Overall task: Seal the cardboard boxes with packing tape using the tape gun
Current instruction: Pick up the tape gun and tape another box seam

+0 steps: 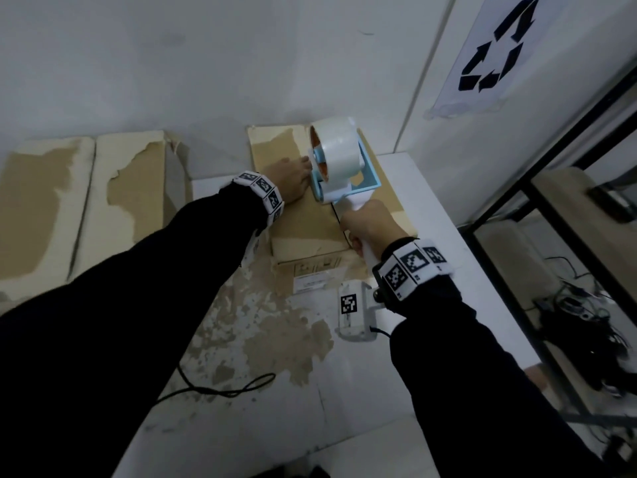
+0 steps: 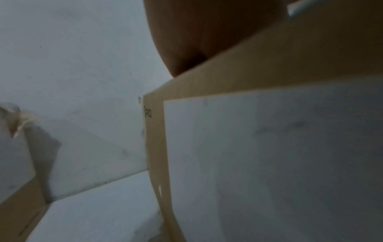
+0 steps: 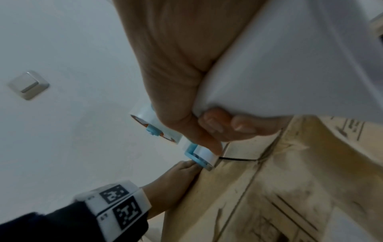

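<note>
step: taping centre seam | my right hand (image 1: 367, 225) grips the white-and-blue plastic tape gun (image 1: 339, 167) on the brown cardboard box (image 1: 303, 219) on the white worktop (image 1: 448, 257) | my left hand (image 1: 293, 177) presses flat, fingers relaxed | progress: seam near me untaped, other boxes (image 1: 86, 188) left

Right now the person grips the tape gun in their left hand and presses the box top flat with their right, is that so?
Not quite: the hands are swapped. The head view shows the right hand gripping the tape gun by its handle, while the left hand presses flat on the box top.
</note>
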